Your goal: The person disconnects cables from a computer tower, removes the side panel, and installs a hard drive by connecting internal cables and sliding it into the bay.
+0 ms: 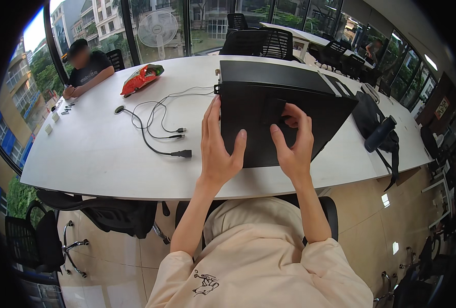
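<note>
Matt black metal computer case (269, 118), smooth white table (94, 149)

Bright daylight floods through the windows (151, 25); sharp centre, fisheye-bent edges, black corners.

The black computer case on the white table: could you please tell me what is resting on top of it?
Both hands lie on the black computer case: the left hand flat at its left edge, the right hand on a recessed panel. What their palms cover is hidden.

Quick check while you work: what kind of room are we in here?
Most likely an open office or meeting room: a long white table lined with black mesh swivel chairs, floor-to-ceiling windows facing other buildings, and another person seated at the far end. Both hands rest on a black computer case.
</note>
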`<state>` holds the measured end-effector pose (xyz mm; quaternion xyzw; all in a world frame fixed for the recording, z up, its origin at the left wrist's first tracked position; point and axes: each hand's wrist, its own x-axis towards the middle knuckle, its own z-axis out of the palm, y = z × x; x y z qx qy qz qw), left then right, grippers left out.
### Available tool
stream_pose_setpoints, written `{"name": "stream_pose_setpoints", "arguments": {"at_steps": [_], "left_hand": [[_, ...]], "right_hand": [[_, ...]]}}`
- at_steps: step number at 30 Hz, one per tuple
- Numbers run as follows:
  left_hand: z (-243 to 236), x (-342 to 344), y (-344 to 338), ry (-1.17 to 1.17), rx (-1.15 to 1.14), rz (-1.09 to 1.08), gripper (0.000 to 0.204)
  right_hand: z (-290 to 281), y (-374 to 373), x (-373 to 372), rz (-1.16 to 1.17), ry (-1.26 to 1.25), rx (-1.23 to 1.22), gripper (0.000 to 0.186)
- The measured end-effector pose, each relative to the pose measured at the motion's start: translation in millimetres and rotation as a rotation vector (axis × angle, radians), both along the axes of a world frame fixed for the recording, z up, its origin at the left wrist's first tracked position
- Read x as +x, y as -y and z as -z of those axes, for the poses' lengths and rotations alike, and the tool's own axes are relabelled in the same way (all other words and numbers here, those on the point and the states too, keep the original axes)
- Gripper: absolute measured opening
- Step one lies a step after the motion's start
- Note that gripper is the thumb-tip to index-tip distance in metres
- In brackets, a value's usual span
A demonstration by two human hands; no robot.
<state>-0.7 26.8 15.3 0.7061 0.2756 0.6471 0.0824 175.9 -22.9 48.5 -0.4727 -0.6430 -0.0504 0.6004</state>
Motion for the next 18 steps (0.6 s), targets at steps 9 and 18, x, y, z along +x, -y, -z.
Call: {"name": "stream_pose_setpoints", "arguments": {"at_steps": [9,18], "left_hand": [[1,-8,5,-0.035,-0.033,0.056,0.075],[-22,-29,24,-0.112,-0.210,0.246,0.085]], "right_hand": [[-2,2,1,-0.088,-0.078,-0.079,0.042],[-5,3,13,-0.172,-0.027,-0.067,0.035]]}}
